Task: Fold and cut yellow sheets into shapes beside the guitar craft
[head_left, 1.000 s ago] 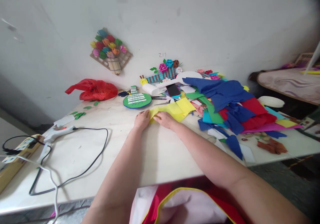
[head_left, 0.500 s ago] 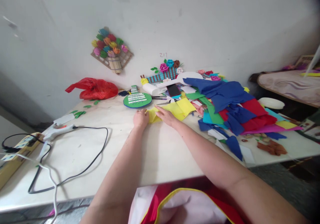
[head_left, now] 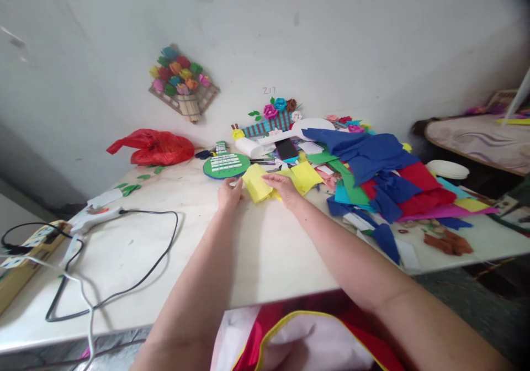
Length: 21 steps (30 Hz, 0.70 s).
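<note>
1. Where the head view shows the work area, a folded sheet of thin yellow paper lies on the pale table, just in front of a round green card cut-out with white strips.
2. Left hand: fingertips rest on the sheet's left edge, pressing it to the table. The grip is flat and loose; nothing is enclosed.
3. Right hand: fingers lie over the sheet's right side, thumb near the folded edge. The grip is narrow, pinching or pressing the paper; which of the two cannot be told.
4. Handling judgement: the sheet is probably very light, limp and easily creased. It should slide freely on the smooth table, so one hand must pin it down.
5. Hold points: take it at an edge or corner between thumb and fingertip; avoid the middle, which would buckle.
6. Surroundings: a heap of blue, red and green paper sheets lies to the right; a white glue gun with black cable lies well apart on the left.
</note>
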Available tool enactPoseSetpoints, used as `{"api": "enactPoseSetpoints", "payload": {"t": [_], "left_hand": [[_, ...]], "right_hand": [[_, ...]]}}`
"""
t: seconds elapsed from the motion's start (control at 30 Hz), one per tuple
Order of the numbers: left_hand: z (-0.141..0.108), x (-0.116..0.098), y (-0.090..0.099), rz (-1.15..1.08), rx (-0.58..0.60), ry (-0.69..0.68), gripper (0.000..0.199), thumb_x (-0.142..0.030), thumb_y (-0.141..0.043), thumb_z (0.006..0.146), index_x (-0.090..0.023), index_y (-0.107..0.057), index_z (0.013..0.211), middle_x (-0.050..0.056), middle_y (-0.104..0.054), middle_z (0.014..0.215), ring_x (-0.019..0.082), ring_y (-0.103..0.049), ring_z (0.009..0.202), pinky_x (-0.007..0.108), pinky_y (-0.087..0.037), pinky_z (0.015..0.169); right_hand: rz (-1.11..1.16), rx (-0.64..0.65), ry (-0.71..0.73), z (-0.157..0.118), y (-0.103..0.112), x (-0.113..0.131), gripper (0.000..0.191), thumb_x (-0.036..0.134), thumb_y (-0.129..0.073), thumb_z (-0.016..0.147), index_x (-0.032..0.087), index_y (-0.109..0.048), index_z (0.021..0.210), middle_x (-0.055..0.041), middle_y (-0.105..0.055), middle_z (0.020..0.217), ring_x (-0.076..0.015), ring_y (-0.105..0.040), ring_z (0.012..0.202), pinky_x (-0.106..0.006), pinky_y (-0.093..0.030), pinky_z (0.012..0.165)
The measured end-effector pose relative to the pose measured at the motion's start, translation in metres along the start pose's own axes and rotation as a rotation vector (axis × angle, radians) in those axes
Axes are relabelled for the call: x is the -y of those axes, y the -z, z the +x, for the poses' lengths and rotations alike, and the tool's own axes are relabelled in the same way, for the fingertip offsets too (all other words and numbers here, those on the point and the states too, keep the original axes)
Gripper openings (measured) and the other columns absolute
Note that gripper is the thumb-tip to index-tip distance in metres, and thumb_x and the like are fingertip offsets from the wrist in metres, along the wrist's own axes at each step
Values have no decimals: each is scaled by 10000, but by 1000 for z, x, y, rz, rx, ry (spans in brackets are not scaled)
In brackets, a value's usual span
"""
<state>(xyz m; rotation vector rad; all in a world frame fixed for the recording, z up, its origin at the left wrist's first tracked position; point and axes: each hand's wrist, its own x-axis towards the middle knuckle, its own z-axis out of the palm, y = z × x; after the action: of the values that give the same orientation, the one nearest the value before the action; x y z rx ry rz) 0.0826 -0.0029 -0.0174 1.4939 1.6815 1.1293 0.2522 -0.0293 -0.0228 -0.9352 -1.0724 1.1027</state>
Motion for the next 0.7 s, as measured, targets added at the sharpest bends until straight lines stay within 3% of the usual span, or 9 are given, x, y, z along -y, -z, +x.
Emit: {"api": "enactPoseSetpoints", "payload": {"t": [0.2, 0.37, 0.57, 0.7], "left_hand": [[-10, -11, 3, -352, 288, 3, 689, -624, -455, 752, -220, -333, 1296, 68, -634, 841, 107, -602, 537, 230, -477, 506], [-13, -8, 4, -477, 466, -76, 575, -593, -487, 755, -210, -409, 1177, 84, -612, 952, 129, -641, 648, 260, -513, 596], [-11, -6, 4, -515, 508, -74, 629, -680, -329, 765, -193, -394, 1157, 73, -640, 799, 164, -647, 630, 285, -515, 588], [-10, -5, 3, -501, 538, -64, 680, -711, -293, 749, -142, -501, 1058, 90, -652, 740, 164, -642, 611, 266, -510, 582]], "right_hand": [[203, 100, -104, -4, 1, 8, 256, 227, -692, 507, 172, -693, 757, -8, -681, 752, -155, -604, 742, -302, -451, 757], [273, 189, -132, -9, 2, 14, 247, 201, -651, 556, 168, -668, 800, -17, -684, 772, -152, -611, 715, -290, -468, 714], [328, 184, -141, -8, 5, 14, 242, 152, -594, 580, 166, -639, 817, -23, -679, 756, -156, -614, 682, -286, -483, 642], [322, 187, -154, -6, 6, 12, 233, 144, -584, 595, 171, -640, 820, -13, -673, 753, -141, -608, 660, -270, -476, 622]]}}
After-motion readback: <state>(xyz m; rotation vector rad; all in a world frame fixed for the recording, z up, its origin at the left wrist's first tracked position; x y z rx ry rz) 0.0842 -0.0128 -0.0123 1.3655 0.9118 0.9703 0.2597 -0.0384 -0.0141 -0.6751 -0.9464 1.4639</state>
